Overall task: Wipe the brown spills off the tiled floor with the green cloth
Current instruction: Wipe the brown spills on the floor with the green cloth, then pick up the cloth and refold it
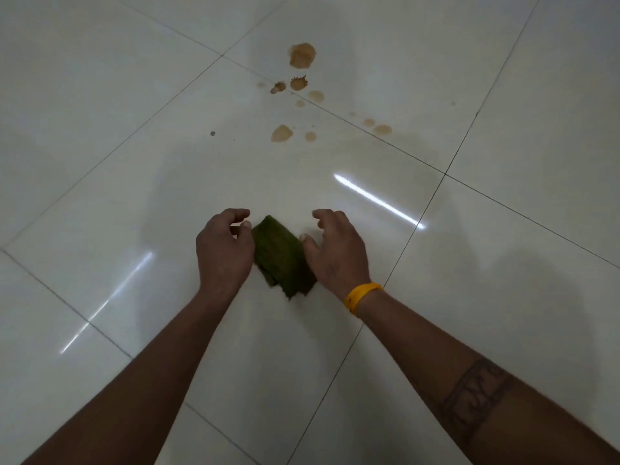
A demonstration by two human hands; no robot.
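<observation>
A folded dark green cloth lies flat on the white tiled floor, between my two hands. My left hand hovers at the cloth's left edge with fingers curled and apart, holding nothing. On the cloth's right edge is my right hand, fingers spread, thumb touching the cloth. Several brown spills sit farther away on the tiles: a large blot at the top, two splattered spots below it, paler drops nearer, and more drops to the right.
Dark grout lines cross the glossy floor. Bright light streaks reflect to the right of my hands and another at the left. A small dark speck lies left of the spills. A yellow band circles my right wrist.
</observation>
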